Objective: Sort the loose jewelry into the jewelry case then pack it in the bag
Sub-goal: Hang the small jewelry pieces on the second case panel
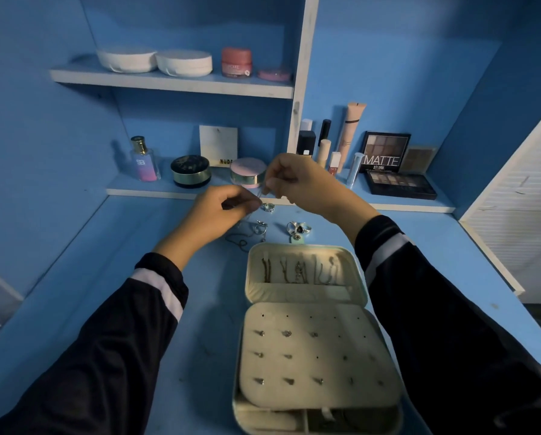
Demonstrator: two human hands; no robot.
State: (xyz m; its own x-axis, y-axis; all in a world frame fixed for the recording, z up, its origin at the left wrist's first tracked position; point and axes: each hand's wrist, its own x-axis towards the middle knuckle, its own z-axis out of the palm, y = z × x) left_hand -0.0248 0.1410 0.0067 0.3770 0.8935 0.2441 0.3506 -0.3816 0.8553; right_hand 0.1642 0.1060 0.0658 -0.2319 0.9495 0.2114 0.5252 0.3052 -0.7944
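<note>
An open cream jewelry case lies on the blue desk in front of me. Necklaces hang in its lid and several earrings sit in its padded panel. Beyond it, both hands are raised over the loose jewelry. My left hand and my right hand pinch a thin silver chain between them. Below them on the desk lie a ring, a cluster of rings and a dark thin necklace with small pieces.
A low shelf behind holds a perfume bottle, round compacts, cosmetic tubes and eyeshadow palettes. A higher shelf carries white containers and a pink jar. A white slatted panel stands at right.
</note>
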